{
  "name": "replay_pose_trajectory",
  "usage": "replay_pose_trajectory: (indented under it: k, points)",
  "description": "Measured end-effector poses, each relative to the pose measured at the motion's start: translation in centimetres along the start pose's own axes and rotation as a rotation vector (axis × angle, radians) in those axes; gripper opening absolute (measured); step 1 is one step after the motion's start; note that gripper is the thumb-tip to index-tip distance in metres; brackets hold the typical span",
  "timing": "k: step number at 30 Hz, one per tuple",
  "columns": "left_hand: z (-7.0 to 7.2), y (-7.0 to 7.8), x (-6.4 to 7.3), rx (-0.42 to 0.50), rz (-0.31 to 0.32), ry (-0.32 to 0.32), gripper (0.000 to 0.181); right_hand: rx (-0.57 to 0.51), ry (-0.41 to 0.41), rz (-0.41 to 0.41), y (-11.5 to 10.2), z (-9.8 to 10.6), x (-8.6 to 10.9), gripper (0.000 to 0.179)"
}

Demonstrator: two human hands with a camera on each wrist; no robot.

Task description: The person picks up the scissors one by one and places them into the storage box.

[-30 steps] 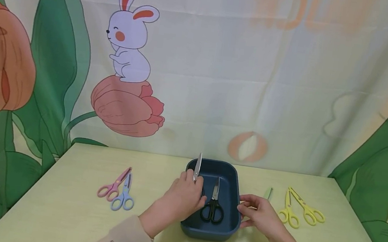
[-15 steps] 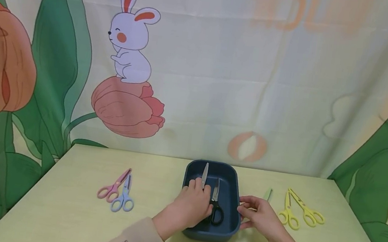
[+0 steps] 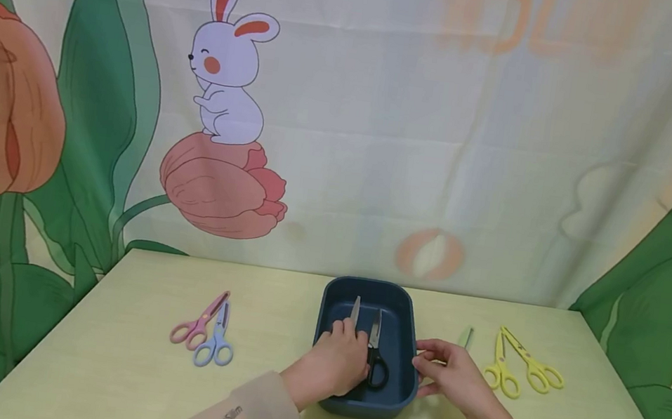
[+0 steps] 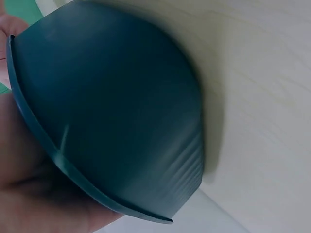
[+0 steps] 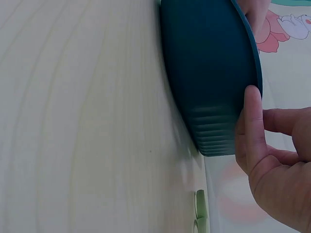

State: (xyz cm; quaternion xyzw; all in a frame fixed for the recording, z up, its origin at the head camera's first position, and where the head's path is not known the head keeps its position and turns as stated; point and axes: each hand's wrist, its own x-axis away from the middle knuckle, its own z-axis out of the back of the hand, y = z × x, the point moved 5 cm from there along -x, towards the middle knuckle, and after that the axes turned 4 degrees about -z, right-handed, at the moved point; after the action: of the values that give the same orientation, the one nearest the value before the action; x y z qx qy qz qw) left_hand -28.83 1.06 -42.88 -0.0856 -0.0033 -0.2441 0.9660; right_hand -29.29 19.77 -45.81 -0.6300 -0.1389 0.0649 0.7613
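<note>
yellow scissors (image 3: 496, 361) right of the bin (image 3: 363, 410), pink scissors (image 3: 205, 315) left; inside, black-handled scissors (image 3: 378, 376) crowd the left hand (image 3: 336, 360), curled round another pair (image 3: 356, 309). bent right hand (image 3: 455, 377) touches the bin's right side, grip unclear; table (image 3: 281, 287) edge behind.

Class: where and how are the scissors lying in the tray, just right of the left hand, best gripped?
Probably by the black handle loop, from above and the right: the scissors lie with blades pointing to the far end, the tray walls would hinder a low approach, and the left hand crowds the left side.
</note>
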Motion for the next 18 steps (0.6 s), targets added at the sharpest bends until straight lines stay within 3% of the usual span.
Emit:
replay_pose_trajectory:
  k: [9,18]
  points:
    - [-1.0,0.7,-0.9,0.023,0.04,-0.183,0.051,0.007,0.018,-0.016,0.2,0.2,-0.2,0.044]
    - [-1.6,0.6,-1.4,0.113,0.051,-0.24,0.055,0.01,0.02,-0.017,0.1,0.2,-0.1,0.044]
